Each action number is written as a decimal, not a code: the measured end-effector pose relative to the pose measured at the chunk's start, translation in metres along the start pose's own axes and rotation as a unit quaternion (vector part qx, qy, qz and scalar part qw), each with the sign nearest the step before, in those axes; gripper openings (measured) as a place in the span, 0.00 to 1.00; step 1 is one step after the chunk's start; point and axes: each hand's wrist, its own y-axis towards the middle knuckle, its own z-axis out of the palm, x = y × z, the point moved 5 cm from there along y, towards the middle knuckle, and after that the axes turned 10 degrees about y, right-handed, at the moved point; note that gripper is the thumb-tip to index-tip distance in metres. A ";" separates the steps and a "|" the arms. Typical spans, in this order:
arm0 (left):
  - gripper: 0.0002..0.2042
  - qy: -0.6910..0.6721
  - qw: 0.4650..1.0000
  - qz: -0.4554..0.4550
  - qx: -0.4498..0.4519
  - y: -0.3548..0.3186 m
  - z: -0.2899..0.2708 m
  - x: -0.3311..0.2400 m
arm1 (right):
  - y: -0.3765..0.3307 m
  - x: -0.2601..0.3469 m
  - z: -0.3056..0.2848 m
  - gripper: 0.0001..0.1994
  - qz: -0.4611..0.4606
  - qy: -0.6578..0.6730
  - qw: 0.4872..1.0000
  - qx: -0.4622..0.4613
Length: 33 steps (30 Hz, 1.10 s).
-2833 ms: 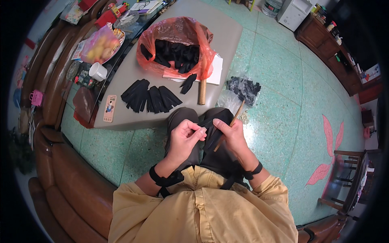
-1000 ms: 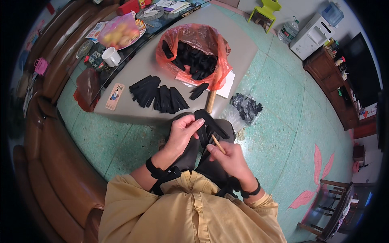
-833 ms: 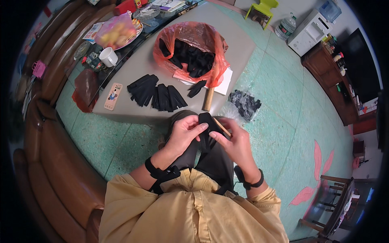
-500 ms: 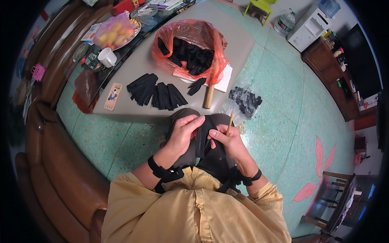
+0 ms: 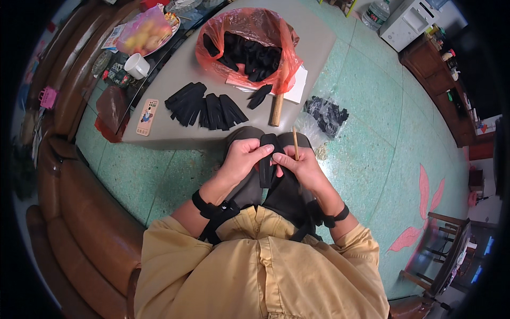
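Over my lap, my left hand and my right hand both grip a narrow black fabric piece that hangs down between them. My right hand also holds a thin wooden stick, pointing up. On the grey table ahead lies a fanned row of flat black fabric pieces. Behind it stands an orange plastic bag full of more black pieces, with one loose black piece and a wooden handle by it.
A clear bag of black pieces lies on the green floor right of the table. A phone, a white mug and a bag of fruit sit on the table's left. A brown sofa curves along my left.
My hands have shifted on the black piece; the stick, earlier angled low by my lap, now stands upright in my right hand. The view has moved slightly.
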 end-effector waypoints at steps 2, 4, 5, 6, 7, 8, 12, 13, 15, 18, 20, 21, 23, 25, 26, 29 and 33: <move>0.11 -0.092 0.993 -0.051 0.044 -0.004 0.008 -0.007 | 0.000 -0.001 -0.003 0.11 0.012 0.010 1.000 -0.007; 0.10 -0.080 0.989 -0.091 0.089 -0.010 0.005 0.000 | 0.003 -0.006 -0.009 0.11 0.014 0.014 0.999 -0.025; 0.09 -0.066 0.981 -0.129 0.132 -0.014 0.006 0.006 | 0.003 -0.008 -0.012 0.11 0.016 0.017 0.999 -0.042; 0.09 -0.066 0.980 -0.130 0.132 -0.018 0.005 0.007 | 0.003 -0.007 -0.012 0.11 0.016 0.018 0.999 -0.042; 0.08 -0.080 0.975 -0.139 0.151 -0.023 0.006 0.008 | 0.004 -0.005 -0.012 0.12 0.017 0.005 0.998 -0.052; 0.08 -0.094 0.970 -0.148 0.169 -0.027 0.008 0.008 | 0.004 -0.004 -0.012 0.12 0.019 -0.008 0.998 -0.061; 0.07 -0.105 0.976 -0.137 0.131 -0.029 0.008 0.009 | 0.007 -0.012 -0.008 0.12 0.004 0.016 0.998 -0.063; 0.07 -0.102 0.978 -0.131 0.126 -0.029 0.009 0.012 | 0.007 -0.015 -0.008 0.12 0.002 0.025 0.997 -0.070; 0.07 -0.103 0.979 -0.122 0.125 -0.028 0.011 0.009 | 0.006 -0.008 -0.006 0.11 -0.010 0.045 0.996 -0.074; 0.08 -0.111 0.981 -0.116 0.111 -0.025 0.014 -0.006 | 0.007 -0.007 -0.006 0.11 -0.015 0.034 0.998 -0.048; 0.10 -0.055 0.994 -0.056 0.078 -0.023 0.008 0.005 | 0.009 -0.003 0.000 0.12 -0.013 0.014 0.999 -0.031; 0.10 -0.039 0.996 -0.056 0.063 -0.022 0.004 0.005 | 0.013 -0.004 0.001 0.12 -0.008 0.020 1.000 -0.020; 0.10 -0.025 0.997 -0.059 0.045 -0.023 -0.002 0.004 | 0.020 -0.010 0.001 0.13 -0.002 -0.008 1.000 0.003; 0.09 -0.091 0.992 -0.081 0.021 -0.021 -0.014 0.012 | 0.024 -0.008 0.003 0.13 0.010 -0.062 0.997 0.038; 0.09 -0.092 0.992 -0.081 0.017 -0.019 -0.020 0.012 | 0.027 -0.011 0.000 0.13 0.010 -0.062 0.997 0.042; 0.12 -0.034 0.994 -0.101 -0.035 -0.007 -0.046 0.018 | 0.046 -0.014 -0.032 0.13 -0.065 -0.138 0.985 -0.076; 0.14 0.020 0.989 -0.097 -0.114 0.030 -0.104 0.039 | 0.093 -0.006 -0.057 0.07 -0.174 -0.374 0.906 -0.099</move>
